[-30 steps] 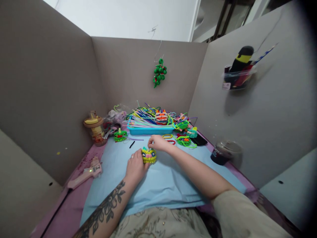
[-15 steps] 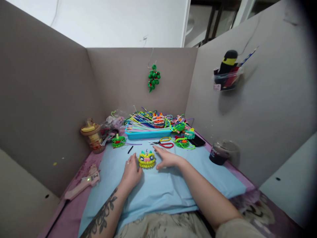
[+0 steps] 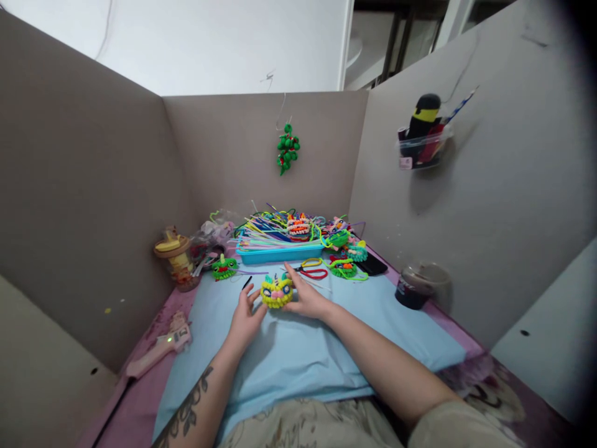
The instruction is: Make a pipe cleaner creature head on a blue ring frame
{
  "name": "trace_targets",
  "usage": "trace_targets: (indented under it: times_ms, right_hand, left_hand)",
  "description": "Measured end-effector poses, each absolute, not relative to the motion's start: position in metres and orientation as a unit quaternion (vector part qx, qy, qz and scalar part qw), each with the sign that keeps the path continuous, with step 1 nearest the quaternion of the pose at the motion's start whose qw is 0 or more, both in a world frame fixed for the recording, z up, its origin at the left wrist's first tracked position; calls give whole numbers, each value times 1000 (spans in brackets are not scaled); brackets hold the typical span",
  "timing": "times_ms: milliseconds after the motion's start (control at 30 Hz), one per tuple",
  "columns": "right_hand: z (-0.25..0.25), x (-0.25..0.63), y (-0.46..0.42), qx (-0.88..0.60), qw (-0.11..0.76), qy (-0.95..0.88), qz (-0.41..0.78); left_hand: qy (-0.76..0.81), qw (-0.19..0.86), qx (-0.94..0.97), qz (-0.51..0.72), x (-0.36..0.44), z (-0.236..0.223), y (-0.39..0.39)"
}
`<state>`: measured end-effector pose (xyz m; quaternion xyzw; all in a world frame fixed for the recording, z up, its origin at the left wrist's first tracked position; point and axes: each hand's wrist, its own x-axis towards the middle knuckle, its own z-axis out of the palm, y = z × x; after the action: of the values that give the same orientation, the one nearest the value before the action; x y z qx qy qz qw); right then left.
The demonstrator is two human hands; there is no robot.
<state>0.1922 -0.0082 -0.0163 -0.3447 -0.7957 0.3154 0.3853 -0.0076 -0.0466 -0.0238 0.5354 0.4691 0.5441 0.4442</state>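
A yellow pipe-cleaner animal head (image 3: 277,296) with blue-ringed eyes, a pink nose and teal ears faces me in the middle of the blue cloth (image 3: 298,354). My left hand (image 3: 247,316) grips its left side, thumb at the lower edge and fingers slightly curled. On the other side my right hand (image 3: 308,298) has its thumb at the lower right edge and its fingers stretched up beside the ear. Scissors (image 3: 311,271) with red and yellow handles lie just beyond my right fingers. Near my left fingertips rests a short black stick (image 3: 247,282).
A blue tray (image 3: 280,254) of pipe cleaners stands at the back. Green animal heads (image 3: 224,267) lie left and right of it. A pink glue gun (image 3: 163,348) and a lidded cup (image 3: 180,264) are at left; a dark tub (image 3: 413,287) and a phone (image 3: 370,264) at right. Grey panels enclose the table.
Both hands have closed in on the yellow head from either side and taken hold of it. It has moved up a little from its spot on the cloth.
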Motion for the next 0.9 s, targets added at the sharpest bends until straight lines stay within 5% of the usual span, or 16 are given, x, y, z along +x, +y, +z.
trace_targets:
  times_ms: [133, 367, 900]
  right_hand:
    - [-13, 188, -8, -268, 459, -714, 456]
    - [-11, 177, -14, -216, 464, -603, 611]
    - [-7, 163, -23, -225, 498, -550, 631]
  left_hand:
    - [394, 573, 405, 594, -10, -10, -49]
    - [344, 673, 294, 585, -10, -5, -51]
    - [289, 696, 238, 613, -10, -1, -53]
